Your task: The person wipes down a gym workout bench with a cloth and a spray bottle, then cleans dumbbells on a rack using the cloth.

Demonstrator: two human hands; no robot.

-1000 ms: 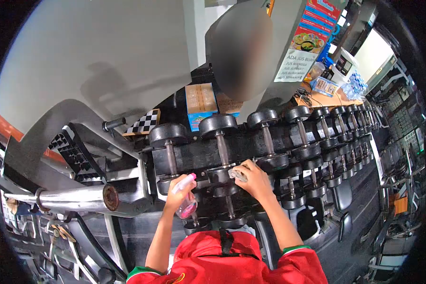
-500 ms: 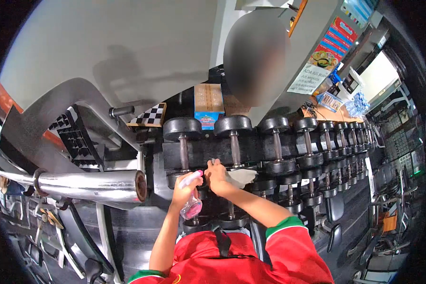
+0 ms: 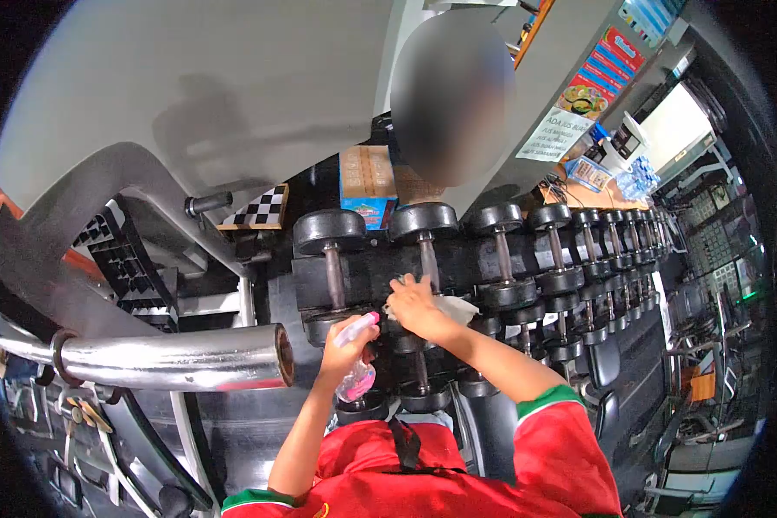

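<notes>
My left hand (image 3: 344, 350) is closed around a clear spray bottle (image 3: 355, 382) with a pink and white spray head and pink liquid low inside. Under the palm of my right hand (image 3: 413, 308) is a pale cloth (image 3: 456, 309), which sticks out to the right. The fingers of that hand bend over the near end of a black dumbbell (image 3: 429, 263) in the upper row, by its metal handle. Left of it lies another dumbbell (image 3: 335, 276), its near head just above the spray bottle. My right hand hides the near head of the dumbbell it touches.
Two rows of dumbbells run away to the right on a rack. Behind them are a cardboard box (image 3: 368, 181), a checkered board (image 3: 256, 209) and a person with a blurred head. A thick chrome bar (image 3: 177, 358) juts in from the left. A counter (image 3: 591, 194) holds several items.
My right hand has moved slightly right and down with the cloth, its fingers now spread more over the dumbbell. The left hand still holds the spray bottle. The view has shifted a little.
</notes>
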